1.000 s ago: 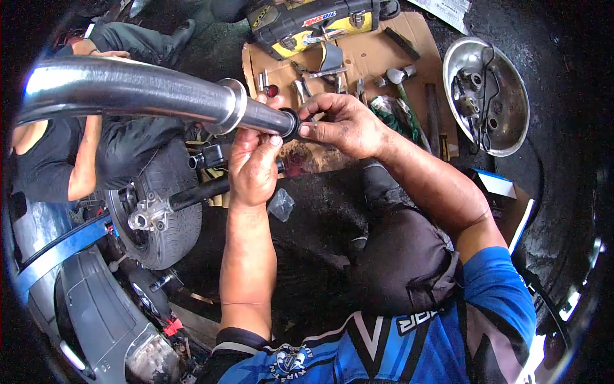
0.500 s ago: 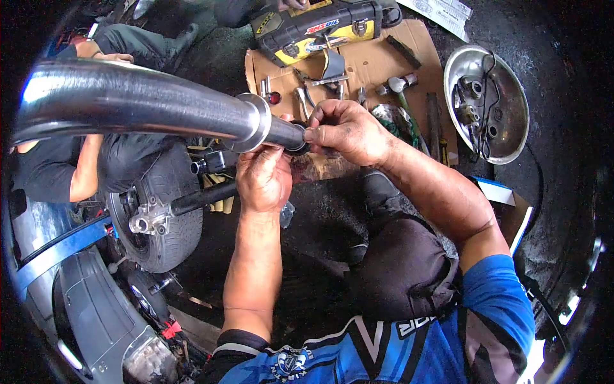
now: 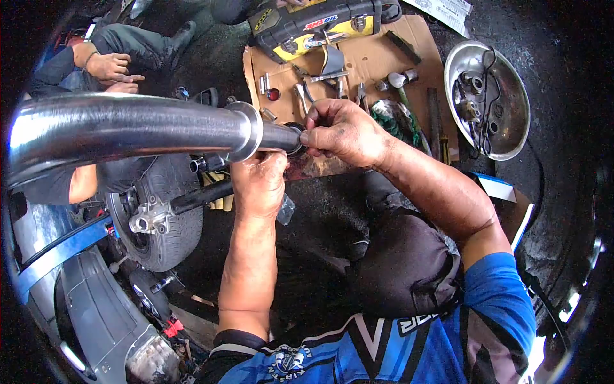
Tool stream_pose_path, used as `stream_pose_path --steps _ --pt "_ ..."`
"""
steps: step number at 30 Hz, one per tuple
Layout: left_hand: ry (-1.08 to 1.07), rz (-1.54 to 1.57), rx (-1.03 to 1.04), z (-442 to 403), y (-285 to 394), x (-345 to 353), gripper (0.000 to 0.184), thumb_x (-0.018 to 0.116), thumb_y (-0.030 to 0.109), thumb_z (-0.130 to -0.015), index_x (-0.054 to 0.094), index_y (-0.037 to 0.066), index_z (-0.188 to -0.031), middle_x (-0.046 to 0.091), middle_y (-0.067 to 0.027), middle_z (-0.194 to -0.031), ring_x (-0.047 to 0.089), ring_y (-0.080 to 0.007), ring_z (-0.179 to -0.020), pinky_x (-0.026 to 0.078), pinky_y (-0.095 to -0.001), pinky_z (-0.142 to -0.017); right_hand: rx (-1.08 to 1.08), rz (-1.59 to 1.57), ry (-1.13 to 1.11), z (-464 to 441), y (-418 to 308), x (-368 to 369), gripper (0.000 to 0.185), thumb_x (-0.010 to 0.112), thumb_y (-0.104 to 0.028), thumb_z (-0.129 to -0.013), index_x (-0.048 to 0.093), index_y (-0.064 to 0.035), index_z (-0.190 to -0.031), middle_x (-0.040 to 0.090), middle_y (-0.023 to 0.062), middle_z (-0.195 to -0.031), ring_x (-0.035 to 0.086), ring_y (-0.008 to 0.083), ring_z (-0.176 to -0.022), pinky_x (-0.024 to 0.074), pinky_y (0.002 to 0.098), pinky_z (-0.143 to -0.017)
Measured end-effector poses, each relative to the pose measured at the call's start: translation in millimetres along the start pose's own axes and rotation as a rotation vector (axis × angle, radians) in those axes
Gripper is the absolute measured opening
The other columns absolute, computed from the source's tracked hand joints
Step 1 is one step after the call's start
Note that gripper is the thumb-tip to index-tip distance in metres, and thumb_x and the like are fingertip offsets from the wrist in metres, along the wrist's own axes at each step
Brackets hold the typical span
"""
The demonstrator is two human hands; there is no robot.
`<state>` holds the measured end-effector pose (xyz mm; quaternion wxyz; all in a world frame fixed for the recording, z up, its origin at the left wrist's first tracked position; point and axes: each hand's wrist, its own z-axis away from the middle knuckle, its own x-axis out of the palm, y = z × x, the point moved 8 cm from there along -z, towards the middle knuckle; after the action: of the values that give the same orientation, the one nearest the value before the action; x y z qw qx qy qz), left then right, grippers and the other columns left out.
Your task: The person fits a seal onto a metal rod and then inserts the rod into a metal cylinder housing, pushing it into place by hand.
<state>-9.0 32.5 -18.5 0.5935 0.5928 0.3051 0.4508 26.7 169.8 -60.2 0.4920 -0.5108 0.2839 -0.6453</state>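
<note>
A thick shiny metal tube (image 3: 141,125) reaches in from the left edge. It carries a wide silver collar (image 3: 252,131) and narrows to a thinner end with a dark ring (image 3: 298,137) around it. My left hand (image 3: 259,182) is wrapped around the thin part from below, its fingers partly hidden behind the tube. At the tube's tip, my right hand (image 3: 342,133) pinches with thumb and index finger against the dark ring; anything small between those fingertips is hidden.
Cardboard (image 3: 377,61) holds several tools, a hammer (image 3: 401,80) and a black-yellow toolbox (image 3: 320,29). A metal bowl (image 3: 505,131) with parts stands right. At left are a tire (image 3: 176,224), a dark tube with a bracket (image 3: 152,214), and another person's hands (image 3: 112,67).
The tube and its collar have shifted in view, the thick part now lower at left. My left hand has moved slightly down. The other person's hands at upper left have come more into view.
</note>
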Motion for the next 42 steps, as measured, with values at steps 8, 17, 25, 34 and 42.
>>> stream_pose_path --steps 8,17,25,34,42 --pt "0.049 0.137 -0.056 0 -4 8 0.033 0.055 -0.006 -0.072 0.057 0.002 -0.103 0.059 -0.0026 -0.09 0.056 -0.0123 -0.079 0.046 -0.0264 -0.073 -0.035 0.151 0.063 4 -2 -1 0.023 0.073 -0.011 -0.078 0.058 -0.0024 -0.093 0.059 0.0002 -0.082 0.053 0.0088 -0.079 0.046 0.0254 -0.071" --pt "-0.082 0.25 -0.078 -6 -11 1 0.032 0.059 -0.005 -0.072 0.059 0.002 -0.103 0.063 -0.0063 -0.094 0.061 -0.0174 -0.087 0.05 -0.0301 -0.079 -1.035 0.967 0.148 53 -61 14 0.039 0.076 -0.008 -0.071 0.061 -0.0058 -0.106 0.063 0.0143 -0.103 0.063 0.028 -0.085 0.0522 0.0364 -0.078" --pt "-0.108 0.295 -0.077 -5 -9 5 0.034 0.058 -0.004 -0.074 0.058 0.002 -0.108 0.063 -0.0088 -0.101 0.061 -0.0212 -0.092 0.049 -0.0344 -0.084 -1.013 1.152 0.112 57 -52 31 0.041 0.07 -0.016 -0.068 0.068 -0.0192 -0.109 0.054 0.0184 -0.12 0.058 0.0349 -0.1 0.0518 0.0414 -0.082" --pt "0.009 0.276 -0.031 -2 4 15 0.031 0.051 -0.008 -0.075 0.058 0.001 -0.104 0.061 -0.007 -0.094 0.062 -0.0184 -0.087 0.053 -0.0319 -0.076 -0.968 1.074 0.104 53 -50 36 0.027 0.07 -0.012 -0.067 0.064 -0.0091 -0.094 0.056 0.0176 -0.113 0.059 0.035 -0.096 0.051 0.0423 -0.079" --pt "0.038 0.257 -0.055 -2 0 13 0.025 0.059 -0.007 -0.077 0.059 0.005 -0.1 0.06 -0.0027 -0.089 0.06 -0.0147 -0.082 0.051 -0.0285 -0.071 -1.14 1.064 0.033 54 -56 29 0.028 0.072 -0.01 -0.067 0.063 -0.0078 -0.093 0.057 0.0165 -0.111 0.062 0.0331 -0.089 0.054 0.0394 -0.07"
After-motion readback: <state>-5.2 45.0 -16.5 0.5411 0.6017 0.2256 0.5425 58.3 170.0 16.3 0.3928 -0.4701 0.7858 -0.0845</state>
